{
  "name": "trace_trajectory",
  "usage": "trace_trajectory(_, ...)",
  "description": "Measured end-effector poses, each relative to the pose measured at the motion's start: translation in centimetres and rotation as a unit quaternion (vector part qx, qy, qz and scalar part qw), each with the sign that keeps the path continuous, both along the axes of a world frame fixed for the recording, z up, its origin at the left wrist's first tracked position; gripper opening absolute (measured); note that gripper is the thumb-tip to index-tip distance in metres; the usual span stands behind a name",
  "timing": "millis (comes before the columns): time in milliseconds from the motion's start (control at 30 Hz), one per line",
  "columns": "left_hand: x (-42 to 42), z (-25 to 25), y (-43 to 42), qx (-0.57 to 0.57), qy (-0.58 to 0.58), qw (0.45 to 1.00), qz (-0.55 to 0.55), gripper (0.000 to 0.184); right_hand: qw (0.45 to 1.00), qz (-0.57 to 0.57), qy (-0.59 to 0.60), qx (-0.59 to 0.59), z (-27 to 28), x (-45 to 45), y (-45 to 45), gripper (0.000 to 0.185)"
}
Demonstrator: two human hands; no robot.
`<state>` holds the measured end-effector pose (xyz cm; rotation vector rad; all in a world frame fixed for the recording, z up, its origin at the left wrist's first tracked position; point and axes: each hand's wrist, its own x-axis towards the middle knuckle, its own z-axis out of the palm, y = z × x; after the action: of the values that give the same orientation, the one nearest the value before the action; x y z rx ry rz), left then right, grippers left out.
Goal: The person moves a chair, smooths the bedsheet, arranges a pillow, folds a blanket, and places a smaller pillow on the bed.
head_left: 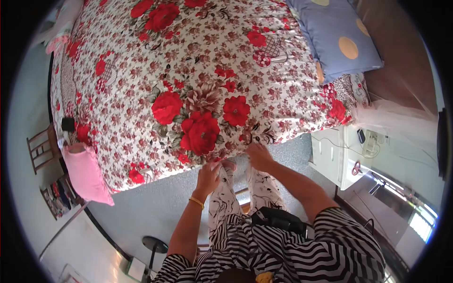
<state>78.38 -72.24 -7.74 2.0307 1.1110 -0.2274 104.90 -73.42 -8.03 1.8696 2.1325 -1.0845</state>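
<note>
A white floral quilt point(278, 92) with big red flowers and small brown ones is spread over the bed. Its near edge hangs in front of my legs. My left hand point(207, 178), with a yellow bracelet at the wrist, is closed on that edge just below a large red flower. A short way to the right, my right hand point(259, 157) has its fingers curled over the same edge, pinching the cloth. The fingertips of both hands are partly hidden.
A blue-grey pillow point(337, 37) with yellow dots lies at the bed's right end, beside sheer netting point(396, 113). A pink pillow point(85, 172) is at the left corner. White drawers point(328, 153) stand at right, a wooden chair point(41, 150) at left, a round black stand point(155, 244) lower left.
</note>
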Motion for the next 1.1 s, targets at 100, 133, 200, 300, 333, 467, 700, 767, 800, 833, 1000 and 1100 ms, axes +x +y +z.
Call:
trace_trajectory(100,-2.6,-0.6,-3.4,-0.054,0.003,0.998,0.013,0.057,0.999,-0.028,-0.011,-0.023,-0.3,6.5,-0.5,0.029)
trace_trajectory(133,-2.7,-0.2,-4.2,0.002,0.013,1.0,0.015,0.057,0.998,-0.044,-0.032,0.015,-0.2,9.2,1.0,0.028)
trace_trajectory(200,-0.8,1.8,-2.7,0.075,0.042,0.992,0.093,0.064,0.981,-0.177,-0.018,0.077,1.6,14.2,4.7,0.041)
trace_trajectory(300,3.5,2.3,1.0,0.08,0.025,0.986,0.142,0.072,0.974,-0.057,-0.138,0.169,0.1,19.9,5.5,0.064)
trace_trajectory(333,4.8,1.5,1.6,0.086,0.075,0.986,0.124,0.072,0.984,-0.04,-0.127,0.115,-2.1,21.1,3.1,0.072)
trace_trajectory(467,8.5,1.0,-0.8,-0.002,0.141,0.979,0.15,0.058,0.956,0.156,-0.247,0.0,-4.8,22.3,-7.2,0.053)
trace_trajectory(700,2.2,3.7,-15.9,-0.227,0.078,0.933,0.267,0.049,0.975,0.206,0.049,0.075,-4.7,20.7,4.1,0.026)
trace_trajectory(767,0.0,5.2,-19.4,-0.187,0.085,0.903,0.378,0.048,0.958,0.209,0.051,0.187,-3.0,16.8,10.4,0.053)
trace_trajectory(800,-0.7,7.2,-20.3,-0.173,0.087,0.881,0.431,0.047,0.956,0.193,0.055,0.214,-1.9,14.5,13.4,0.059)
trace_trajectory(833,-1.1,8.0,-21.6,-0.166,0.086,0.877,0.442,0.047,0.968,0.141,0.029,0.206,-0.7,11.8,15.0,0.061)
trace_trajectory(1000,-1.4,12.3,-25.2,-0.128,0.082,0.715,0.682,0.045,0.965,0.257,-0.011,-0.044,-5.4,6.4,11.0,0.084)
trace_trajectory(1100,-0.7,10.5,-30.0,-0.095,0.048,0.713,0.693,0.047,0.807,0.539,0.11,-0.215,-8.1,5.4,7.1,0.046)
